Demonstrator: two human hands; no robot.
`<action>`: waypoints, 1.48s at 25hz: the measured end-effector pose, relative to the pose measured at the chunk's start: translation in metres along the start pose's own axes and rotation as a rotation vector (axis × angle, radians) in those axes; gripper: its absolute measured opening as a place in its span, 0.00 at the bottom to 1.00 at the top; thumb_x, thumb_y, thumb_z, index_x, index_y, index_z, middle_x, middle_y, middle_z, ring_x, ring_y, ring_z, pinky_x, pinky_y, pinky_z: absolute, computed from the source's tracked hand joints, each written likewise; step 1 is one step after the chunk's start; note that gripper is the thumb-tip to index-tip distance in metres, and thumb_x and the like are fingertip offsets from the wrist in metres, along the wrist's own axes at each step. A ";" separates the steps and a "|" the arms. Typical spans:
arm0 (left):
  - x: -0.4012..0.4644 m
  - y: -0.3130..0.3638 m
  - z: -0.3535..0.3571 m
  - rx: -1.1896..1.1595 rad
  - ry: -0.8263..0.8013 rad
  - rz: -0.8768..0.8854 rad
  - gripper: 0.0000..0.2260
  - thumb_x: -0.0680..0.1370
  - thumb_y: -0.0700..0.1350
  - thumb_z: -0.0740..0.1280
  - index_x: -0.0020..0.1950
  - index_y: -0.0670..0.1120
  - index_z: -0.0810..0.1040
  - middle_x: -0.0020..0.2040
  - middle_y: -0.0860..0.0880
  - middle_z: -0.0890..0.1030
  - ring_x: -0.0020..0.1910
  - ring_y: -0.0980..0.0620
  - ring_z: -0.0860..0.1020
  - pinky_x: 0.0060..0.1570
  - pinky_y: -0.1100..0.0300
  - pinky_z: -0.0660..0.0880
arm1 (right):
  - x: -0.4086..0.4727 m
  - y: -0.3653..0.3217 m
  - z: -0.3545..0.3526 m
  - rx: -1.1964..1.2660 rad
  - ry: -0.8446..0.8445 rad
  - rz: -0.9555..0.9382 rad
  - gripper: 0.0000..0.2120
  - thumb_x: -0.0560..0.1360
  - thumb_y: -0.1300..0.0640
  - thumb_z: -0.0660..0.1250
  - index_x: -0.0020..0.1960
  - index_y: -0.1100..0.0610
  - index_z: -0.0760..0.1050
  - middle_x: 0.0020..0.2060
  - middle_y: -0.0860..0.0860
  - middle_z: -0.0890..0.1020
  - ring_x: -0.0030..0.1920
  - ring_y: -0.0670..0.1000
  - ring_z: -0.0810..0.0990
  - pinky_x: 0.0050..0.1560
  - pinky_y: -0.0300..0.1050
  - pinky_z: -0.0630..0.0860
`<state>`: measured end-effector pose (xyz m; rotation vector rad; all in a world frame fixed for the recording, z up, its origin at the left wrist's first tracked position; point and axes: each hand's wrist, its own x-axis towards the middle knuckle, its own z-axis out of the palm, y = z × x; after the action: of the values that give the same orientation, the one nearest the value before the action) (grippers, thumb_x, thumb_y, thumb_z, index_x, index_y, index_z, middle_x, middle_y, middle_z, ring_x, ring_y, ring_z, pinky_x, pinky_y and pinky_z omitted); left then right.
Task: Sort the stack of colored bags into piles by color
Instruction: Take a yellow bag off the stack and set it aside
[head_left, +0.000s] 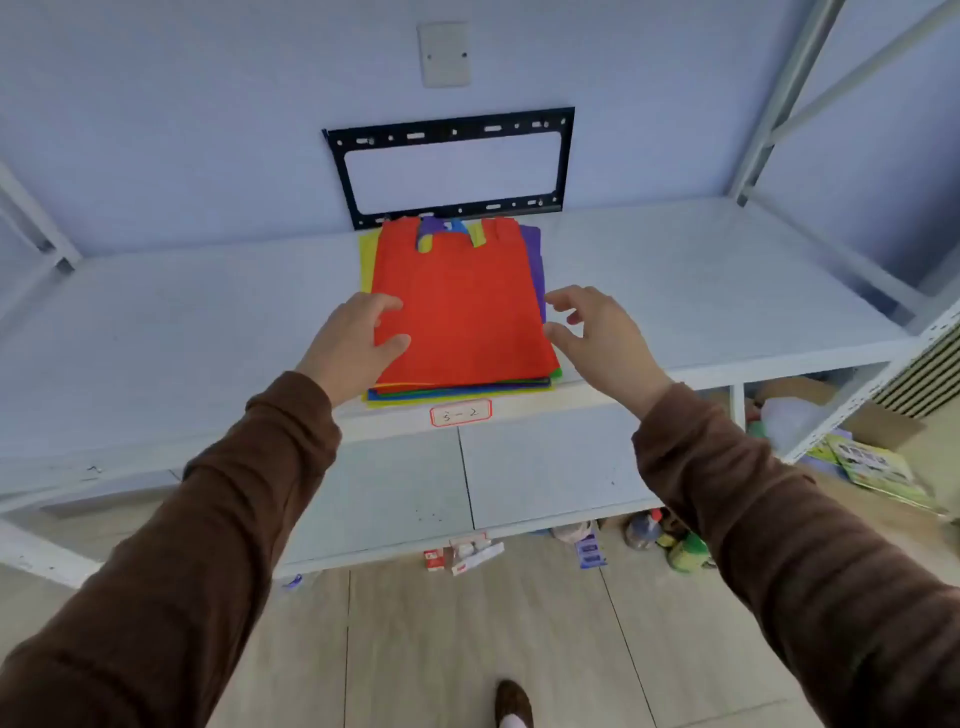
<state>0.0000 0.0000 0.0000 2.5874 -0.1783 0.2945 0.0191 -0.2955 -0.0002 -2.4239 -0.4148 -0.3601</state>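
Observation:
A stack of flat colored bags lies in the middle of the white shelf (182, 322). A red bag (462, 306) is on top. Yellow (367, 260), purple (535, 260), green and blue edges stick out beneath it. My left hand (353, 345) hovers at the stack's left edge, fingers spread, thumb and fingertips over the red bag's left side. My right hand (597, 338) is at the stack's right edge, fingers apart and curled, holding nothing. I cannot tell whether either hand touches the bags.
A black metal bracket (452, 130) is fixed on the wall behind the stack. A label (461, 413) marks the shelf's front edge. White shelf posts (779, 104) rise at right. Bottles, boxes and packets sit on the floor under the shelf.

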 end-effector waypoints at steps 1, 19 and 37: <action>0.010 -0.004 0.001 0.000 0.005 -0.023 0.19 0.79 0.50 0.66 0.69 0.48 0.71 0.65 0.47 0.74 0.61 0.49 0.74 0.60 0.54 0.72 | 0.012 0.004 0.002 0.029 -0.010 0.028 0.16 0.77 0.51 0.65 0.64 0.52 0.74 0.57 0.49 0.78 0.53 0.49 0.77 0.55 0.46 0.74; 0.177 -0.119 0.043 -0.205 -0.179 -0.395 0.37 0.71 0.54 0.74 0.74 0.42 0.62 0.66 0.41 0.74 0.62 0.43 0.75 0.62 0.49 0.72 | 0.127 0.049 0.092 -0.106 -0.296 0.416 0.38 0.71 0.48 0.72 0.76 0.53 0.59 0.67 0.59 0.71 0.67 0.60 0.69 0.67 0.55 0.68; 0.194 -0.126 0.058 -0.377 -0.306 -0.145 0.26 0.79 0.39 0.66 0.76 0.50 0.63 0.73 0.48 0.68 0.70 0.48 0.69 0.70 0.54 0.67 | 0.137 0.062 0.108 -0.024 -0.182 0.443 0.36 0.72 0.45 0.71 0.75 0.47 0.60 0.63 0.53 0.71 0.60 0.56 0.76 0.61 0.52 0.74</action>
<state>0.2207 0.0645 -0.0633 2.2402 -0.1377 -0.1756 0.1840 -0.2442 -0.0674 -2.4934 0.0568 0.0496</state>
